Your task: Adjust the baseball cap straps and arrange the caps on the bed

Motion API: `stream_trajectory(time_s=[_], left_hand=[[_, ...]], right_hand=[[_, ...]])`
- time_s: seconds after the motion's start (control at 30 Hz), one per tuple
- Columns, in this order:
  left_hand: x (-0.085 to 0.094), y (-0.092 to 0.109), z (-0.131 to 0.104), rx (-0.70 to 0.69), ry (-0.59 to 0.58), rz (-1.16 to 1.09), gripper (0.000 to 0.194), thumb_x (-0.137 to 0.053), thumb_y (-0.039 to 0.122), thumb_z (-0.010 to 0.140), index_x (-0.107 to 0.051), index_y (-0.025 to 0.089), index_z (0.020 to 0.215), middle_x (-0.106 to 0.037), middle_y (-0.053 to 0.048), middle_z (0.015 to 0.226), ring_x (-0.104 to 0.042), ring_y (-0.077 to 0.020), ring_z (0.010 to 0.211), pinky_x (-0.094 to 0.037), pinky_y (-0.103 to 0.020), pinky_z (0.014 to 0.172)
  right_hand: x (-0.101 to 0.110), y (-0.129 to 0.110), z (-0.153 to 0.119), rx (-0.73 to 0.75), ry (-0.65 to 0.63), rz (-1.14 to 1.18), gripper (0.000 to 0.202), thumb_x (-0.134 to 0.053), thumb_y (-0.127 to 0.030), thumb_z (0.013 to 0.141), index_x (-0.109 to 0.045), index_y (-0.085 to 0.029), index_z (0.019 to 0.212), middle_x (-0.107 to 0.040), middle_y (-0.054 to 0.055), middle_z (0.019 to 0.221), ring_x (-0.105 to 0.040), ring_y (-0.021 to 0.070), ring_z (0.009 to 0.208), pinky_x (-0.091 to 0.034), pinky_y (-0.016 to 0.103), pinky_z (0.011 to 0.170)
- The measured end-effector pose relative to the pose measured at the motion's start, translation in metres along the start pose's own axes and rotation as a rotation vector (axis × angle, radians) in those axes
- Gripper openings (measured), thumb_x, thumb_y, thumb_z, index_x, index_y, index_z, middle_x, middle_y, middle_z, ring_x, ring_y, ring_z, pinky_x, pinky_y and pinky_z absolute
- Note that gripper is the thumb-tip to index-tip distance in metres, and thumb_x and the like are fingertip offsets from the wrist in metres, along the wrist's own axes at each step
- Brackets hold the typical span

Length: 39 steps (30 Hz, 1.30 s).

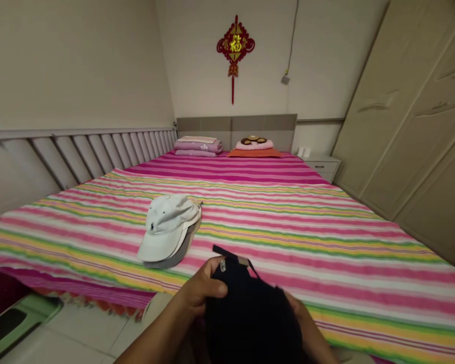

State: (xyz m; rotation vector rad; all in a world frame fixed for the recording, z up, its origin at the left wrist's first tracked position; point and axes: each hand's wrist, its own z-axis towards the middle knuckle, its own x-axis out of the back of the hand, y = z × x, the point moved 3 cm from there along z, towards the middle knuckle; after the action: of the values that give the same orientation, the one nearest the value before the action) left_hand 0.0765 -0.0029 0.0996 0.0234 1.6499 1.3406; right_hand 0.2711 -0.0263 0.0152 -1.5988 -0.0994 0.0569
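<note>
A dark baseball cap (pixel 250 318) is held up close to me, its back strap and metal buckle toward the bed. My left hand (pixel 208 285) grips the cap's left edge near the strap, with the thumb pressed on the fabric. On the cap's other side, my right hand (pixel 299 313) is closed around its edge; most of its fingers are hidden behind the cap. Left of my hands, on the striped bedsheet (pixel 280 242), lies a stack of caps with a white cap (pixel 169 217) on top. Lighter and grey brims show under it.
Folded purple bedding (pixel 199 146) and a pink pillow (pixel 254 145) on an orange cloth sit by the headboard (pixel 263 129). A white railing (pixel 109 151) runs along the left. A nightstand (pixel 322 166) and wardrobe (pixel 402 116) stand right. A green stool (pixel 30 318) is at lower left.
</note>
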Motion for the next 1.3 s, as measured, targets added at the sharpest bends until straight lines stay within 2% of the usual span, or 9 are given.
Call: stream_trajectory(time_s=[0.03,0.1,0.17,0.2,0.27,0.37,0.6,0.93,1.3], left_hand=[[-0.001,-0.001,-0.002,0.043,-0.028,0.034,0.043,-0.075,0.018,0.048,-0.064,0.011,0.09,-0.067,-0.007,0.075,-0.061,-0.0154,0.061,-0.046,-0.021,0.056],[-0.001,-0.004,-0.004,0.11,-0.054,0.085,0.042,-0.076,0.02,0.047,-0.065,0.009,0.085,-0.066,-0.008,0.072,-0.06,-0.0148,0.06,-0.044,-0.021,0.055],[-0.001,-0.005,-0.005,0.114,-0.038,0.092,0.04,-0.077,0.027,0.047,-0.065,0.009,0.08,-0.064,-0.007,0.068,-0.057,-0.0126,0.055,-0.042,-0.02,0.053],[0.0,-0.005,-0.006,0.104,-0.006,0.092,0.039,-0.076,0.03,0.048,-0.066,0.01,0.078,-0.064,-0.007,0.067,-0.055,-0.0112,0.053,-0.041,-0.019,0.051],[0.002,-0.004,-0.007,0.084,0.09,0.109,0.035,-0.075,0.033,0.049,-0.066,0.011,0.075,-0.062,-0.005,0.063,-0.053,-0.0095,0.05,-0.038,-0.018,0.049],[0.005,0.0,-0.009,0.095,0.203,0.215,0.028,-0.076,0.028,0.047,-0.066,0.013,0.068,-0.058,-0.001,0.055,-0.049,-0.0084,0.047,-0.035,-0.018,0.047],[0.004,0.014,-0.007,0.092,0.232,0.533,0.019,-0.07,0.023,0.053,-0.064,0.013,0.068,-0.049,0.003,0.052,-0.038,-0.006,0.049,-0.026,-0.018,0.048],[0.004,-0.001,-0.003,0.173,0.207,0.309,0.023,-0.07,0.027,0.052,-0.058,0.011,0.064,-0.046,0.003,0.051,-0.036,-0.0058,0.046,-0.024,-0.018,0.045],[0.0,-0.012,-0.001,0.134,0.219,0.058,0.024,-0.076,0.025,0.048,-0.062,0.012,0.063,-0.06,0.0,0.056,-0.054,-0.0099,0.051,-0.039,-0.02,0.052]], right_hand=[[0.003,-0.013,0.003,0.012,0.087,0.011,0.031,-0.057,-0.051,0.066,-0.061,-0.02,0.07,-0.062,0.005,0.064,-0.058,0.0239,0.067,-0.045,0.036,0.063],[0.0,-0.043,0.006,0.085,0.09,0.033,0.033,-0.05,-0.048,0.074,-0.061,-0.02,0.089,-0.065,0.007,0.086,-0.058,0.0219,0.082,-0.042,0.035,0.077],[-0.013,-0.07,0.005,0.183,-0.058,0.03,0.038,-0.047,-0.049,0.077,-0.06,-0.019,0.095,-0.062,0.008,0.099,-0.054,0.0213,0.093,-0.039,0.033,0.082],[-0.021,-0.079,0.004,0.201,-0.132,0.035,0.038,-0.047,-0.05,0.076,-0.06,-0.018,0.094,-0.062,0.008,0.096,-0.055,0.0204,0.091,-0.039,0.031,0.081],[-0.034,-0.088,0.001,0.142,-0.245,0.079,0.035,-0.052,-0.05,0.073,-0.06,-0.016,0.077,-0.061,0.003,0.07,-0.054,0.0142,0.064,-0.041,0.025,0.06],[-0.047,-0.086,-0.001,0.016,-0.306,0.196,0.036,-0.054,-0.05,0.072,-0.047,-0.017,0.06,-0.044,-0.006,0.044,-0.034,0.0063,0.037,-0.024,0.02,0.038],[-0.052,-0.087,-0.005,-0.03,-0.404,0.208,0.034,-0.059,-0.047,0.069,-0.046,-0.016,0.065,-0.041,-0.007,0.049,-0.029,0.0033,0.038,-0.018,0.018,0.037],[-0.056,-0.086,-0.001,-0.007,-0.46,0.334,0.032,-0.056,-0.043,0.074,-0.046,-0.016,0.061,-0.041,-0.005,0.049,-0.03,0.0051,0.041,-0.019,0.02,0.04],[-0.057,-0.085,0.003,-0.025,-0.323,0.297,0.032,-0.06,-0.042,0.069,-0.046,-0.016,0.058,-0.036,-0.007,0.044,-0.026,0.0054,0.04,-0.017,0.02,0.039]])
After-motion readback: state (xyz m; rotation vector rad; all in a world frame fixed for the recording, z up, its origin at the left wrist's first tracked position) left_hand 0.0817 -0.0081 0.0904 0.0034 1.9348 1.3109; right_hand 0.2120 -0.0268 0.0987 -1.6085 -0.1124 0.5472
